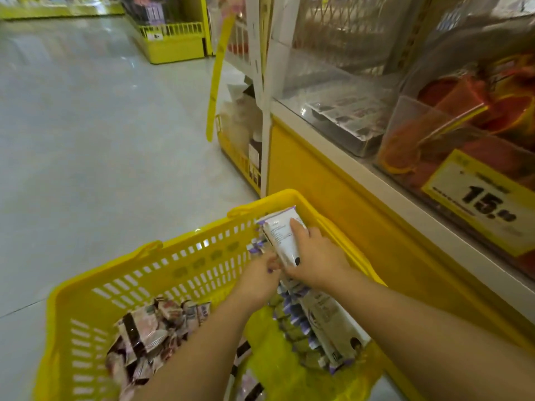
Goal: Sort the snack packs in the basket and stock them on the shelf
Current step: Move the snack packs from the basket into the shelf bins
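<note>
Inside the yellow basket (185, 264), the right hand (315, 256) clasps a white-and-purple snack pack (282, 233); the left hand (260, 277) pinches purple packs beside it. Brown packs (147, 334) below the left forearm are blurred, their print unreadable.

Basket (179, 273) on the floor (101, 125)
Shelf (362, 180) right of basket; snack packs (324, 319) inside, along its right wall.
</note>
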